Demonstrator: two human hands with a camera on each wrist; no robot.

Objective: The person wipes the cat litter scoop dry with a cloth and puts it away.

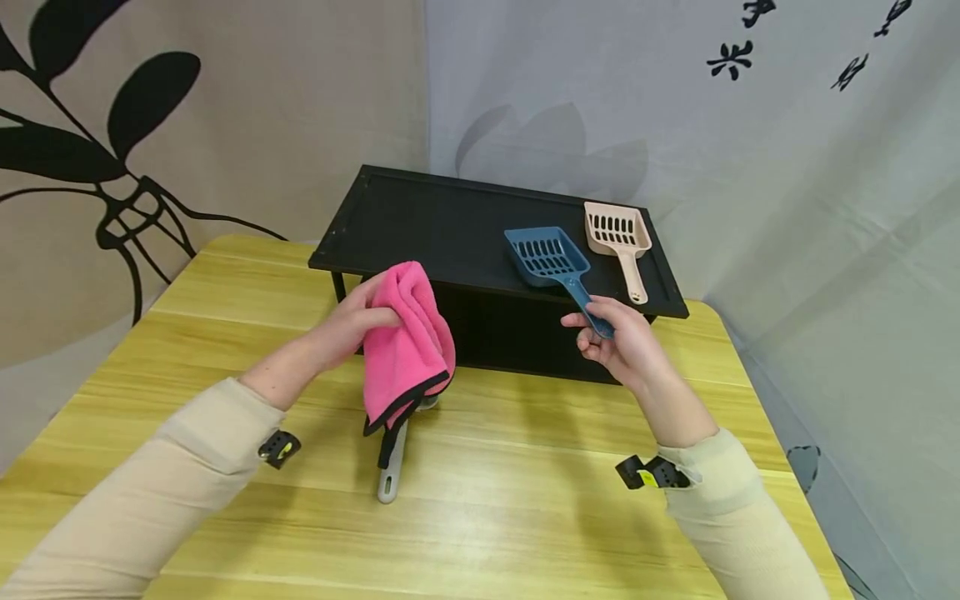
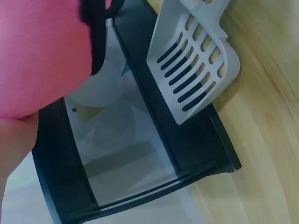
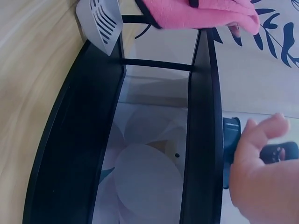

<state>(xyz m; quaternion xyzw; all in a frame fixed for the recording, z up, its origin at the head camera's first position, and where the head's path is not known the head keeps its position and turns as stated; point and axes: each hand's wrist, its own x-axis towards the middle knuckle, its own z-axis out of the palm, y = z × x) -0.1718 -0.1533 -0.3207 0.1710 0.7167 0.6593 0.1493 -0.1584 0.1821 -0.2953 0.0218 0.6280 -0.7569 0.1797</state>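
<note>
My left hand grips a folded pink cloth with black edging, in front of the left part of a black shelf. Below the cloth, a grey slotted litter scoop has its handle showing on the table; the cloth hides most of its head. That head, in the left wrist view, overlaps the shelf's lower board. With my right hand I hold a blue litter scoop by its handle end, its slotted head at the shelf top's front edge. A pale pink litter scoop lies to its right.
The shelf stands toward the back of a wood-grain table. White cloth hangings with black leaf and character prints rise behind and to the right.
</note>
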